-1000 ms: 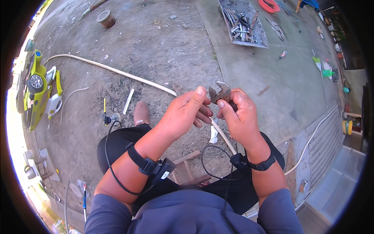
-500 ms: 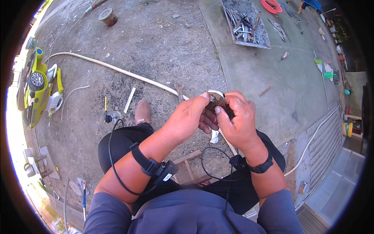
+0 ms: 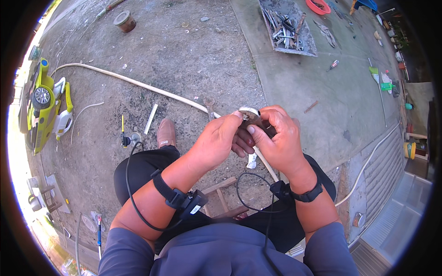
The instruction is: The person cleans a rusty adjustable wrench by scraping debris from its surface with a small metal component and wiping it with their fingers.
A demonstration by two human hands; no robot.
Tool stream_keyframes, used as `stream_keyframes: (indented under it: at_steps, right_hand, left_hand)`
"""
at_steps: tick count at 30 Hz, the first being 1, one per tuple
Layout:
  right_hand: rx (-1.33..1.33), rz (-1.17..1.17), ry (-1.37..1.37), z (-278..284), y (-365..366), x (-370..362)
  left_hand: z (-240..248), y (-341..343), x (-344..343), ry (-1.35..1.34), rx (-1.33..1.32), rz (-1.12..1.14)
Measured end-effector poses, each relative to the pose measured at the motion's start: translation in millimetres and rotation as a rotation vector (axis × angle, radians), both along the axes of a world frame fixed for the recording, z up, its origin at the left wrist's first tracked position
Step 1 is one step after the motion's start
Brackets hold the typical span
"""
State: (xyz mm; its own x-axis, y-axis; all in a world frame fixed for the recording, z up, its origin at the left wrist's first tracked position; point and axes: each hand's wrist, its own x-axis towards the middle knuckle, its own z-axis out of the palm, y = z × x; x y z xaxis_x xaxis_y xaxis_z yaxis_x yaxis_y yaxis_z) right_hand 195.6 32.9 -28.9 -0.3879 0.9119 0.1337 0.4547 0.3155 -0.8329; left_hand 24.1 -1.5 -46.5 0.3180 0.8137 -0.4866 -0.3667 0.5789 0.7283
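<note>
One yellow-green wheeled machine sits at the far left of my work area. A pale hose begins beside it and runs rightward across the ground, passing beneath my hands. Next in order, a round container stands well apart, farther out; a yellow-and-black tool is near my left knee. A white strip lies between that tool and my brown shoe. My left forearm carries a black strap fitted with a module. My left hand grasps the left side of a rusty metal part, fingers curled below it. This part is located between my hands, above the ground, its curved upper edge bright. My right hand grasps the opposite side, thumb against the face, fingers bent around it. Farther out, a grey tray contains assorted wrenches. To its right, a screwdriver lies on the concrete, followed by a long-handled green tool.
</note>
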Motion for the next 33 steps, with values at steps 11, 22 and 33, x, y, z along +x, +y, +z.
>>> stream_keyframes:
  at_steps: [11, 22, 33]
  right_hand:
    - [-0.024, 0.023, -0.003, 9, 3, 0]
    - [0.264, 0.024, -0.035, 1, 7, 6]
    - [0.170, -0.047, -0.167, 15, 10, 6]
  left_hand:
    - [4, 0, -6, 0.072, 0.099, -0.064]
    - [-2, 2, -5, 0.146, 0.107, 0.222]
    - [-4, 6, -7, 0.267, 0.262, 0.226]
